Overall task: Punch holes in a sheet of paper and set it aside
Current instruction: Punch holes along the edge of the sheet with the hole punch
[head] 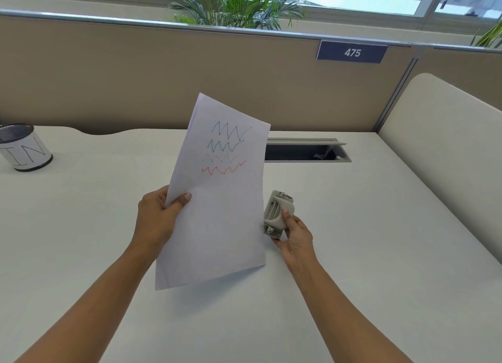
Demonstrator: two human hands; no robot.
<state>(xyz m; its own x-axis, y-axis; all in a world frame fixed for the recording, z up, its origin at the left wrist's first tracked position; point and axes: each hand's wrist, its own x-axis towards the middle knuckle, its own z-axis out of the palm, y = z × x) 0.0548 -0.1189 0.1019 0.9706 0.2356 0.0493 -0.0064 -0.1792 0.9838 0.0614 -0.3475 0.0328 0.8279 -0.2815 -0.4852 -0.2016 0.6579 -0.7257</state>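
A white sheet of paper point(220, 199) with blue, green, grey and orange zigzag lines is held up, tilted, over the white desk point(353, 254). My left hand point(157, 218) pinches its left edge, thumb on the front. A small grey hole punch point(277, 213) sits right at the sheet's right edge, lifted or standing on the desk; I cannot tell which. My right hand point(294, 237) grips the punch from the near side, thumb on top. Whether the paper's edge is inside the punch slot is hidden.
A mesh pen cup point(24, 148) wrapped in paper marked "IN" stands at the far left. An open cable hatch point(307, 151) lies behind the paper. A beige partition with a "475" sign point(351, 52) closes the back; a cream side panel point(440, 145) borders the right.
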